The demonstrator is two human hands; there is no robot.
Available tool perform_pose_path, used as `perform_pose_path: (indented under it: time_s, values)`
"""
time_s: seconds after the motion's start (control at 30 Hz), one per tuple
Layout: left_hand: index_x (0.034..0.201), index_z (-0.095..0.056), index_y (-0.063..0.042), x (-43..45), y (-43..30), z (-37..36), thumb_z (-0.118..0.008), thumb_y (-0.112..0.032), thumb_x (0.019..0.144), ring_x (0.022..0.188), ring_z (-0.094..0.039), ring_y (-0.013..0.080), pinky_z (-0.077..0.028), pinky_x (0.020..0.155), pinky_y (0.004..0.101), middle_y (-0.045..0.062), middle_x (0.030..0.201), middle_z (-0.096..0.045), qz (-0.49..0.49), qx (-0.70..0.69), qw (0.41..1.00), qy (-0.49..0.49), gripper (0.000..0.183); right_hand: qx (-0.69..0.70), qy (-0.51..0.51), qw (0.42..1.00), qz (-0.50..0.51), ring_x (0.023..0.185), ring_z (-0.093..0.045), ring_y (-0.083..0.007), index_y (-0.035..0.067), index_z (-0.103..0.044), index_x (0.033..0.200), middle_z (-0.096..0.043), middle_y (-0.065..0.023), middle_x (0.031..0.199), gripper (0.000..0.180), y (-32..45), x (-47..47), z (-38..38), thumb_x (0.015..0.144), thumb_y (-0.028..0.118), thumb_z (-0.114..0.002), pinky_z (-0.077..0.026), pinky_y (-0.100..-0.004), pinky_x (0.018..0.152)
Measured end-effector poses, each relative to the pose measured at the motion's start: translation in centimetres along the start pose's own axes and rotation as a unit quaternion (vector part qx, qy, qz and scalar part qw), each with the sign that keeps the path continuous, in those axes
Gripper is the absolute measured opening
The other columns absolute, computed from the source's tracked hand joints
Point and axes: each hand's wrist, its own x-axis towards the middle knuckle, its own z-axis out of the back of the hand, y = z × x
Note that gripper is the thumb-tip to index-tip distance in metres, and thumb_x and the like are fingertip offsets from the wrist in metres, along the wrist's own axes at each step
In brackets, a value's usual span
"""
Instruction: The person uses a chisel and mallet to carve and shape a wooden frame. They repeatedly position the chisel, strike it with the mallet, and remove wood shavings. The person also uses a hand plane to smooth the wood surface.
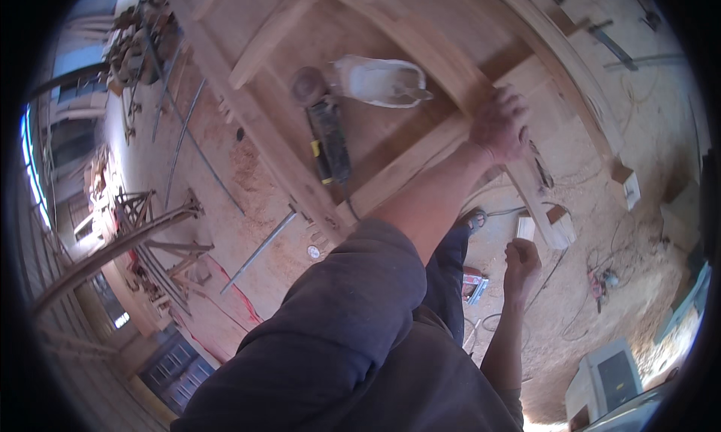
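A large wooden frame (428,54) of joined timbers lies before me, its lower rail running below my arm. My left hand (500,125) reaches across and has its fingers curled over a timber at the frame's corner; the hand is slightly blurred. Just past the wrist, a dark slot or narrow object (541,164) shows by the wood; I cannot tell which. Lower right, my right hand (521,257) hangs with curled fingers, and nothing shows in it. Within the frame, on a flat wooden surface, an angle grinder (329,136) lies beside a cut-open white plastic container (383,84).
Timber legs (625,184) stick out at the right. A red tool (474,285) sits on the dusty floor by my sandalled foot (477,220). Cords trail around a red power tool (597,288). Metal bars (259,251) and stacked wood stand leftward.
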Motion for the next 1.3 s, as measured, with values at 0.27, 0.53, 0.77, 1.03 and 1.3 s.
perform_pose_path:
  time_s: [0.27, 0.53, 0.77, 1.03, 1.3]
  values:
    - [0.118, -0.067, -0.002, -17.7, 1.4, 13.9, -0.064, -0.002, 0.082, 0.140, -0.046, 0.0441, -0.041, 0.115, 0.0562, 0.019, 0.141, -0.059, 0.107, -0.020, 0.986, -0.130, 0.035, -0.114, 0.171, 0.970, 0.128, 0.083, -0.073, -0.0198, -0.006, -0.072, 0.113, -0.076, -0.0143, 0.093, 0.023, -0.9, -1.9, -4.0, 0.092, 0.006, -0.069, -0.058, -0.0340, 0.076]
    - [0.147, -0.052, 0.002, -25.7, 19.7, 20.5, -0.068, -0.003, 0.083, 0.140, -0.046, 0.0491, -0.039, 0.118, 0.0518, 0.033, 0.147, -0.052, 0.519, 0.194, 0.832, -0.040, 0.067, -0.292, 0.230, 0.896, 0.241, 0.093, -0.076, -0.0279, -0.002, -0.072, 0.110, -0.077, -0.0187, 0.099, 0.020, 3.5, -2.7, -6.3, 0.093, 0.009, -0.070, -0.059, -0.0383, 0.084]
    - [0.158, -0.033, 0.010, -27.2, 29.0, 23.1, -0.060, 0.000, 0.077, 0.147, -0.048, 0.0389, -0.040, 0.121, 0.0400, 0.031, 0.154, -0.050, 0.462, 0.077, 0.880, 0.081, 0.086, -0.221, 0.141, 0.964, 0.035, 0.105, -0.072, -0.0425, 0.004, -0.075, 0.111, -0.076, -0.0241, 0.107, 0.027, 1.6, -6.2, -6.0, 0.091, 0.014, -0.060, -0.056, -0.0488, 0.094]
    - [0.152, -0.047, 0.009, -27.6, 18.9, 27.2, -0.065, -0.021, 0.093, 0.120, -0.064, 0.0374, -0.052, 0.100, 0.0432, 0.029, 0.143, -0.058, 0.523, 0.057, 0.846, -0.082, 0.069, -0.202, 0.170, 0.961, -0.079, 0.107, -0.072, -0.0426, 0.006, -0.076, 0.111, -0.076, -0.0234, 0.109, 0.029, -4.4, -10.4, -4.6, 0.088, 0.014, -0.060, -0.055, -0.0494, 0.096]
    - [0.148, -0.049, 0.012, -24.3, -10.3, 16.8, -0.069, -0.006, 0.099, 0.102, -0.067, 0.0210, -0.056, 0.089, 0.0343, 0.018, 0.121, -0.067, 0.407, -0.201, 0.890, 0.051, 0.056, 0.080, 0.320, 0.938, 0.107, 0.105, -0.071, -0.0395, -0.003, -0.062, 0.128, -0.073, -0.0234, 0.110, 0.048, -1.1, -10.5, -2.5, 0.088, 0.022, -0.074, -0.054, -0.0465, 0.094]
